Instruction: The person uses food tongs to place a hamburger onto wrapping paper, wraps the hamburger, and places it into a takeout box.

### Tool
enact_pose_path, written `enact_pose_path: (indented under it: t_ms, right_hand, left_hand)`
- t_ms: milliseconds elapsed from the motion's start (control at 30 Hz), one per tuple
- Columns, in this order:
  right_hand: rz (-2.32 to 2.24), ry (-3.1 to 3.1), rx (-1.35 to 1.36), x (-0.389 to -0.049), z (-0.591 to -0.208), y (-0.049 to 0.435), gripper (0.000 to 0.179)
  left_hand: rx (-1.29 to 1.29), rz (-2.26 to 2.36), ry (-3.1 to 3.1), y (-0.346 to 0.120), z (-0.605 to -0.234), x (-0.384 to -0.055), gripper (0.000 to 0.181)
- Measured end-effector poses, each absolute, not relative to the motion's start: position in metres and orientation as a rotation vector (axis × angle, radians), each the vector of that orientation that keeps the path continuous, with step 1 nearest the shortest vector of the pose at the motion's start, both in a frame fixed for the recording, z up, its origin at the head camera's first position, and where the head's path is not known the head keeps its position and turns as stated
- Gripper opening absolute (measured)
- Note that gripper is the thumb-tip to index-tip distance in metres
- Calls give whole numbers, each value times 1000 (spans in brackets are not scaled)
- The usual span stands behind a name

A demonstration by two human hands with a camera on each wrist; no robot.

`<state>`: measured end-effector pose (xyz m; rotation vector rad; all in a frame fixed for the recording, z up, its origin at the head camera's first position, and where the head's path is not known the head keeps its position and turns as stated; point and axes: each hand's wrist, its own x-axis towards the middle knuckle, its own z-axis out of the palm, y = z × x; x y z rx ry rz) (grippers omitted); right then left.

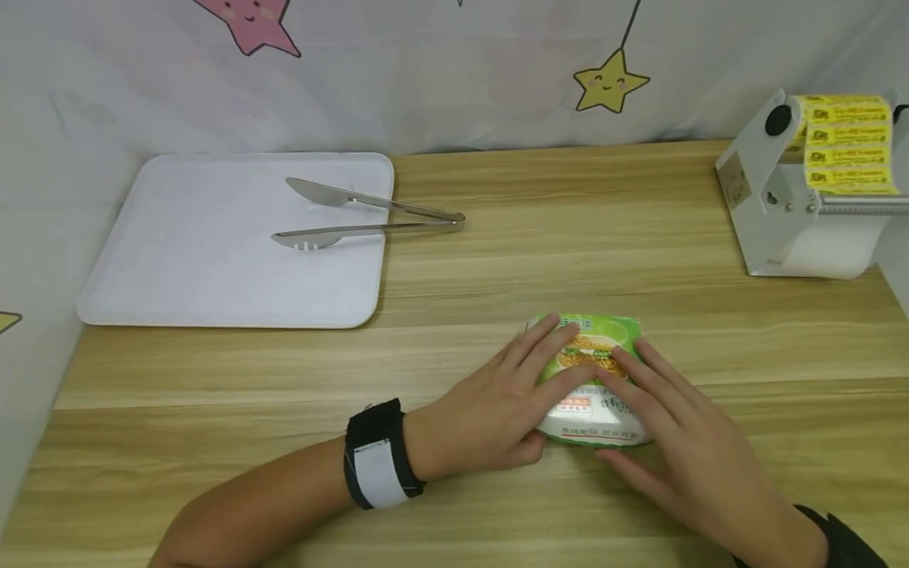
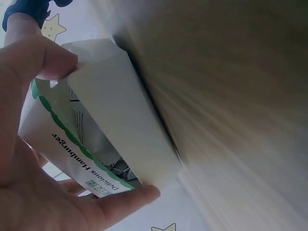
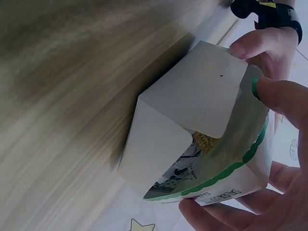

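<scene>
A green and white hamburger box (image 1: 596,410) with a burger picture on its lid sits on the table, right of centre. From the left, my left hand (image 1: 490,402) grips it, with fingers across the lid and thumb at the near side. My right hand (image 1: 696,450) holds the other side, fingers on the lid and thumb by its near edge. In both wrist views the lid's scalloped green edge stands apart from the white front wall (image 2: 115,106). Through that gap, printed black-and-white paper (image 3: 178,173) shows inside the box; what it covers is mostly hidden.
A white tray (image 1: 213,252) lies at the back left, with metal tongs (image 1: 419,213) resting partly on it, their handle end over the table (image 1: 554,221). At the back right stands a label dispenser (image 1: 774,213) with a yellow label roll (image 1: 848,146). A cloth hangs behind.
</scene>
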<state>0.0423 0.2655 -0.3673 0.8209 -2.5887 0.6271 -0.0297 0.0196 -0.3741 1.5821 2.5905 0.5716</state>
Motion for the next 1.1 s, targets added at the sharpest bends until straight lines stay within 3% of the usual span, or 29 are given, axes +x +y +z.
enact_pose_path:
  t_ms: [433, 833, 1100]
  right_hand:
    - [444, -2649, 741, 50, -376, 259, 73]
    - [442, -2598, 757, 51, -380, 252, 65]
    - [362, -2564, 790, 48, -384, 247, 58]
  left_hand:
    - [1559, 576, 2564, 20, -373, -31, 84]
    - [1602, 555, 2612, 18, -374, -30, 66]
    - [1598, 462, 2665, 22, -374, -29, 68]
